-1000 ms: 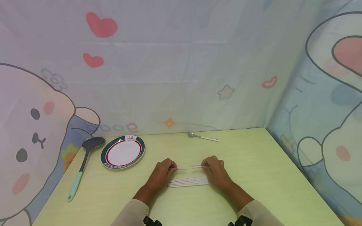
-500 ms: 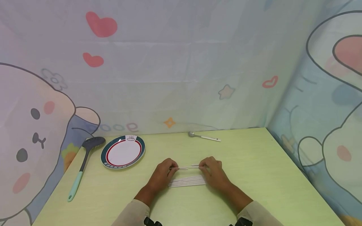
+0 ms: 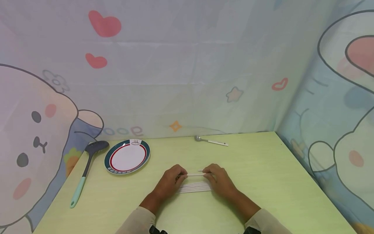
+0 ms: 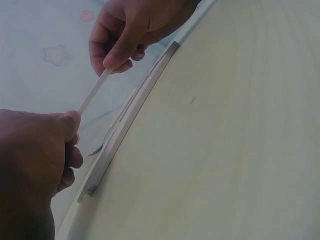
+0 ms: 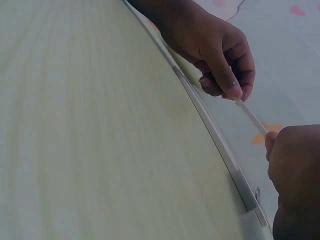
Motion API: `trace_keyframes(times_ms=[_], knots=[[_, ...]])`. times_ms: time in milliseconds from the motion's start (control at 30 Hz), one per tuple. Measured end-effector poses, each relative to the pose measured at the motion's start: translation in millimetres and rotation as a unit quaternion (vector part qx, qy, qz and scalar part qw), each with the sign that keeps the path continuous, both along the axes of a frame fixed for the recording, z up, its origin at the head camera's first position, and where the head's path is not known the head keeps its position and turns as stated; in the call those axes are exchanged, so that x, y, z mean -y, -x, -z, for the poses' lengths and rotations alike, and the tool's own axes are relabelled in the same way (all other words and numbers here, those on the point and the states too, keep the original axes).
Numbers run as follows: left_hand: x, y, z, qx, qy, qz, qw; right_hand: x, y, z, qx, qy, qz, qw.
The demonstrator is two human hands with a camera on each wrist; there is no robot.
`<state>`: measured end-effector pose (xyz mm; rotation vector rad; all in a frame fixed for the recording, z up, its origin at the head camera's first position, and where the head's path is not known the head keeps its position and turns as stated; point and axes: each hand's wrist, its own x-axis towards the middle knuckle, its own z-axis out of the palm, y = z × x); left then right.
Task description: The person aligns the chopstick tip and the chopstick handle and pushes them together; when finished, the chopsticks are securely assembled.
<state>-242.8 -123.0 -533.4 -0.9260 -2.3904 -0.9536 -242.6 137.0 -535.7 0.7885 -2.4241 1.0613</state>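
1. The left hand (image 3: 170, 180) and right hand (image 3: 218, 179) each pinch one end of a thin white stick (image 3: 195, 175) between thumb and fingers.
2. The stick hangs level just above a row of white sticks (image 3: 193, 187) lying mid-table (image 3: 263, 182), toward the near edge.

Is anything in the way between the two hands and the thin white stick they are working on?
Nothing visible. The left hand and right hand each pinch an end of the thin white stick, held just above the row of white sticks lying on the table.
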Motion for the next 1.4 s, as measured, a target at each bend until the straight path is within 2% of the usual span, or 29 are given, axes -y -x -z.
trace_keyframes(times_ms=[167, 267, 367, 533, 600, 667, 767, 900, 1067, 1200, 1400], knots=[[-5.6, -4.5, -4.8, -0.052, 0.071, -0.013, 0.9960, 1, -1.7, -0.3, 0.000, -0.015, -0.035, 0.9993], [-8.6, -8.2, -8.0, -0.062, 0.100, -0.031, 0.9926, 1, -3.1, -1.0, -0.002, -0.014, -0.040, 0.9991], [-12.2, -10.6, -10.7, -0.068, 0.094, -0.033, 0.9926, 2, -4.2, -2.5, -0.017, -0.001, -0.043, 0.9989], [-19.0, -12.2, -13.7, -0.113, 0.060, -0.028, 0.9914, 5, -4.6, -6.4, -0.041, 0.042, -0.058, 0.9966], [-20.1, -12.8, -14.8, -0.117, 0.055, -0.030, 0.9911, 5, -4.3, -7.8, -0.042, 0.049, -0.065, 0.9958], [-19.8, -13.7, -16.0, -0.100, 0.059, -0.037, 0.9925, 5, -3.1, -9.1, -0.037, 0.043, -0.068, 0.9961], [-18.1, -14.0, -17.7, -0.047, 0.075, -0.051, 0.9948, 1, 0.9, -9.0, -0.020, 0.026, -0.068, 0.9972], [-11.2, -9.6, -10.8, 0.007, 0.082, -0.065, 0.9945, -10, 8.7, -4.0, 0.019, -0.003, -0.038, 0.9991], [-1.2, -4.4, -2.1, 0.004, 0.075, -0.062, 0.9953, -24, 15.5, 3.3, 0.016, -0.027, -0.006, 0.9995], [3.1, -3.1, -1.8, -0.007, 0.078, -0.052, 0.9956, -30, 17.5, 7.8, 0.020, -0.022, -0.016, 0.9994], [8.5, -1.3, 1.3, 0.006, 0.081, -0.017, 0.9965, -31, 16.9, 11.5, 0.035, -0.026, -0.038, 0.9983]])
